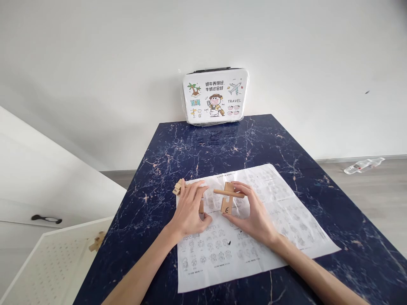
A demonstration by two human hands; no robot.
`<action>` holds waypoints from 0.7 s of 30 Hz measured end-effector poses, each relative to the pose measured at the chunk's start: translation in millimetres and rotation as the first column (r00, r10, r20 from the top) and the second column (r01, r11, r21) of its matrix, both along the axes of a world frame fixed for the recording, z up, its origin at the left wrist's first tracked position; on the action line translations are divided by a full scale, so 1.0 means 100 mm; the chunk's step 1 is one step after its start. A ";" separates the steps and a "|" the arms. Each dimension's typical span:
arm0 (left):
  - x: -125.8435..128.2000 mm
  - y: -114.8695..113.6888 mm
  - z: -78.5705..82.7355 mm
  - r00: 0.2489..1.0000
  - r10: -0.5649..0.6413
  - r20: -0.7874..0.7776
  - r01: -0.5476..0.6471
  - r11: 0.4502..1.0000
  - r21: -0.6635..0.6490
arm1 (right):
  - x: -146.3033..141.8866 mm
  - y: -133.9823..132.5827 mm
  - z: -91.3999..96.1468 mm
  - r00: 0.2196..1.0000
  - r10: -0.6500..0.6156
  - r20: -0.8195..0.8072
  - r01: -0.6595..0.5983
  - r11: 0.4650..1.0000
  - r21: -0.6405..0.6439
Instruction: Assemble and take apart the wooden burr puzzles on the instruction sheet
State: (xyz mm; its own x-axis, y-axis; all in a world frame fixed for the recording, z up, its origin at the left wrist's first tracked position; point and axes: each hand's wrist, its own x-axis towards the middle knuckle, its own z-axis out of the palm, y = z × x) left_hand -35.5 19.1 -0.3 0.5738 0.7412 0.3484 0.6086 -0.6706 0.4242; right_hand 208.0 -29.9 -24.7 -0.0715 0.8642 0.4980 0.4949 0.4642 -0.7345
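My right hand (256, 214) pinches a wooden interlocking puzzle (226, 206) between thumb and fingers, just above the printed sheet. A flat wooden bar crosses the notched upright part, which bears a dark mark like a 3. To its left, my left hand (190, 208) is spread over the sheet's left side, thumb apart from the fingers. A wooden piece (201, 206) shows partly between that thumb and the fingers; most of it is hidden. Beyond the left fingers lie more wooden pieces (177, 187), one marked 3, partly covered by the hand.
The printed sheet (219, 275) of small diagrams lies on a dark blue marbled table (178, 144). A white cartoon-printed case (216, 97) leans against the wall. Left of the table, another wooden object (97, 241) rests on a pale perforated surface (54, 267). A clear plastic item (364, 165) lies on the floor.
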 end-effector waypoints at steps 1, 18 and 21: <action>0.00 0.00 0.00 1.000 0.014 0.027 -0.015 1.000 0.024 | 0.00 0.00 0.00 1.000 0.001 -0.003 -0.001 1.000 0.000; 0.23 -0.26 0.08 0.917 -0.018 0.398 0.240 0.822 -0.517 | -0.06 -0.08 0.05 0.984 0.174 0.032 -0.177 0.979 0.104; 0.22 -0.23 0.09 0.893 0.066 0.446 0.234 0.778 -0.583 | -0.04 -0.07 0.05 0.979 0.199 0.037 -0.201 0.977 0.068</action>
State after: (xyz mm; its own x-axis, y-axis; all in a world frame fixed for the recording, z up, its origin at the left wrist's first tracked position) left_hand -13.1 -4.2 8.7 0.5516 0.8319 0.0598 0.2230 -0.2162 0.9505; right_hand 204.0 -37.4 -19.6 -0.2551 0.7935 0.5526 0.4080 0.6064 -0.6824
